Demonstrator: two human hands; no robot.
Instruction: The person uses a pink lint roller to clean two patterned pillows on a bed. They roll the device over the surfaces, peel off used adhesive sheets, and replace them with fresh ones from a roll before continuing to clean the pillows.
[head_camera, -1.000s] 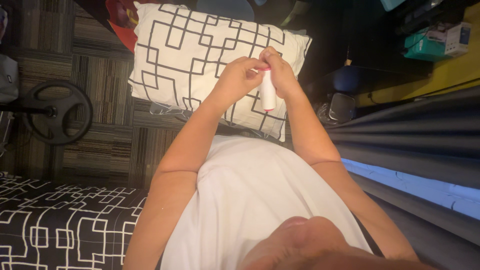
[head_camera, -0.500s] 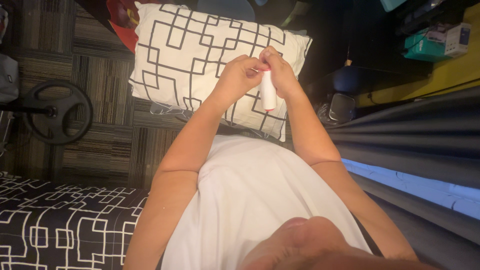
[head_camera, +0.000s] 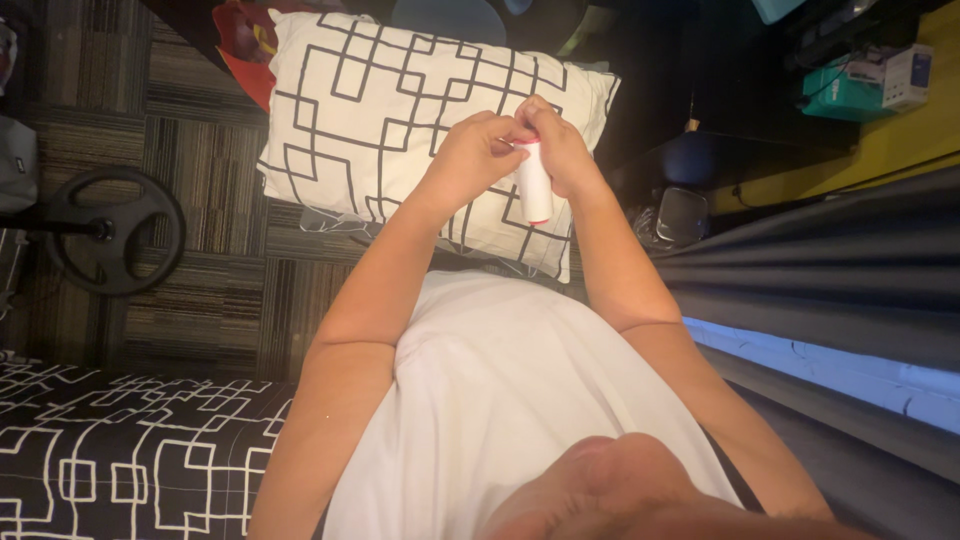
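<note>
Two hands meet around one small white cylinder (head_camera: 534, 182), perhaps a roll or a tube with a thin red edge at its top end; what it is exactly I cannot tell. It is held in the air above a white pillow with black square lines (head_camera: 400, 110), not touching it. The right hand (head_camera: 560, 150) wraps the upper part of the cylinder from behind, fingers closed on it, and the left hand (head_camera: 470, 160) pinches at the top end with its fingertips. I judge the cylinder to be light and rather stiff, with a smooth side that may slip, so a hold around the middle of the body seems safest. The pillow lies on a striped carpet floor (head_camera: 200, 300). A black steering wheel (head_camera: 110, 230) is at the left on the floor, a black fabric with white squares (head_camera: 100, 450) at the bottom left, grey curtain folds (head_camera: 820, 260) at the right, and teal boxes (head_camera: 850, 85) on a yellow surface far up.
</note>
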